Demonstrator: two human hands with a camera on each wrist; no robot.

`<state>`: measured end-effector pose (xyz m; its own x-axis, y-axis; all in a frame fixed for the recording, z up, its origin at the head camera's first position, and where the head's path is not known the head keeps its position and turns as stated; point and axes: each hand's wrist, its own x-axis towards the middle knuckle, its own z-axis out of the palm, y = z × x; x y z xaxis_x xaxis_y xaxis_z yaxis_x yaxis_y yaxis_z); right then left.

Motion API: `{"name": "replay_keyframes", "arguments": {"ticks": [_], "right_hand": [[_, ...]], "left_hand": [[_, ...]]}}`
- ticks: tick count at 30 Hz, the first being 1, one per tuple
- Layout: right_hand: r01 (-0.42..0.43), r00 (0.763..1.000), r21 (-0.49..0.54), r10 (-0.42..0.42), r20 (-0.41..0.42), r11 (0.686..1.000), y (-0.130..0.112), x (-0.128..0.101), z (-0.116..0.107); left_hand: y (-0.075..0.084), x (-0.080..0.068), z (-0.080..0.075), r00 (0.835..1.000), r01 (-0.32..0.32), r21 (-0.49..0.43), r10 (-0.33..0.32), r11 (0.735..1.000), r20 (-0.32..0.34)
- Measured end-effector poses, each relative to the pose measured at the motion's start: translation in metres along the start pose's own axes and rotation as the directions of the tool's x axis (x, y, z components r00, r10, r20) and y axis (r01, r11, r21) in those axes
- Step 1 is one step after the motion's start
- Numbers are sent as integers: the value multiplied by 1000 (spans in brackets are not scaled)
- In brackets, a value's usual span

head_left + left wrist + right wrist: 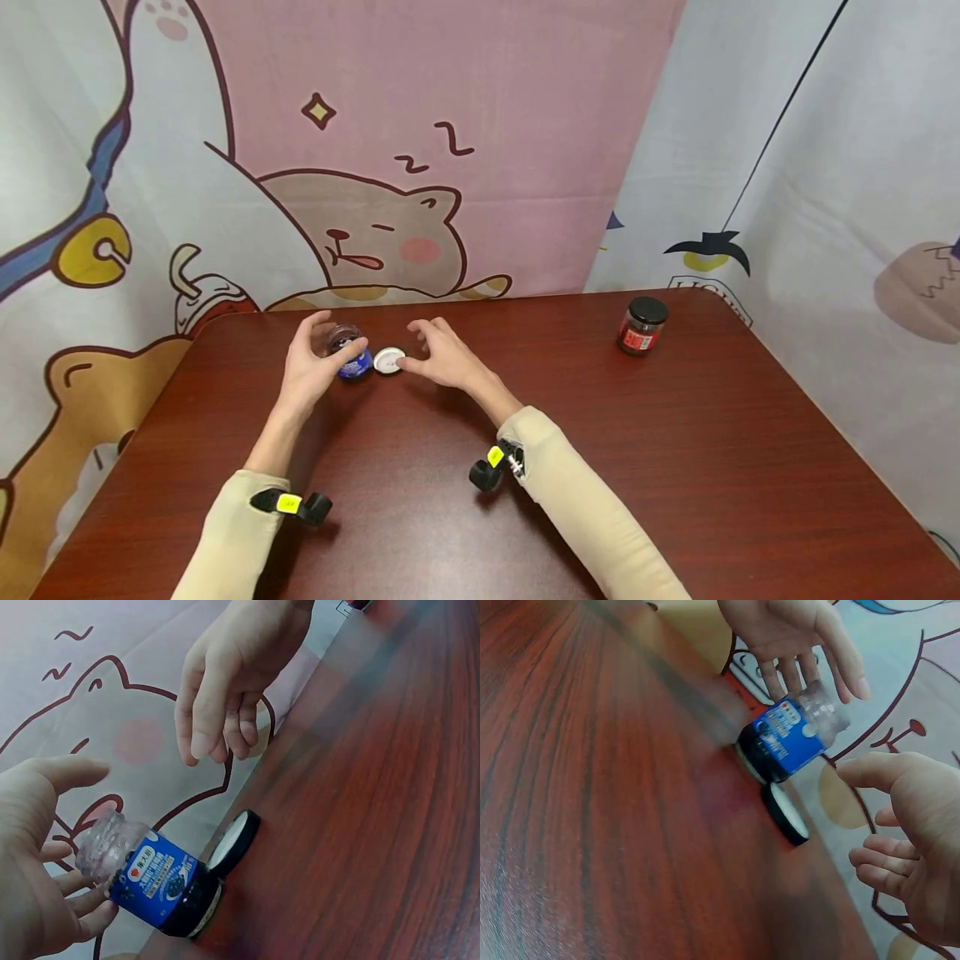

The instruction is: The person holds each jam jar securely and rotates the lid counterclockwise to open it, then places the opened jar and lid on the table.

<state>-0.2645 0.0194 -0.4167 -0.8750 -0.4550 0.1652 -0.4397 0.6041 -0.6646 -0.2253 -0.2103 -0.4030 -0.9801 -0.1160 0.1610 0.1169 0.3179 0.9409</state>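
A small glass jar (351, 353) with a blue label and dark contents stands uncapped at the far middle of the table. My left hand (335, 336) cups it loosely, thumb in front and straight fingers (793, 669) spread behind its neck. The jar's lid (388, 360), white inside with a black rim (238, 838), lies flat on the table just right of the jar (154, 876). My right hand (409, 347) hovers beside the lid with relaxed fingers (204, 727) and holds nothing.
A second jar (642, 326) with a black cap and red label stands at the far right of the dark red wooden table (675, 467). A cartoon-printed cloth hangs behind and to the right. Black wrist cameras (491, 468) sit on both beige sleeves.
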Motion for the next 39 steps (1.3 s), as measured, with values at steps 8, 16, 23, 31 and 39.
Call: {"name": "replay_keyframes", "arguments": {"ticks": [8, 16, 23, 31, 39], "right_hand": [[16, 1000, 37, -15, -22, 999, 1, -9, -18], [46, 997, 36, -44, -58, 998, 3, -17, -34], [61, 993, 15, -59, -101, 998, 6, -24, -50], [80, 986, 9, -78, -148, 997, 11, -34, -65], [83, 986, 7, -81, -145, 996, 9, -46, -79]], "left_hand": [[11, -2, -1, 994, -71, -37, 68, 997, -85], [30, -9, -1, 987, -127, -77, 119, 989, -107], [67, -26, 5, 987, -147, -74, 141, 986, -78], [79, -33, 14, 984, -173, -88, 167, 981, -69], [60, -22, 29, 981, -191, -93, 187, 977, -53]]}}
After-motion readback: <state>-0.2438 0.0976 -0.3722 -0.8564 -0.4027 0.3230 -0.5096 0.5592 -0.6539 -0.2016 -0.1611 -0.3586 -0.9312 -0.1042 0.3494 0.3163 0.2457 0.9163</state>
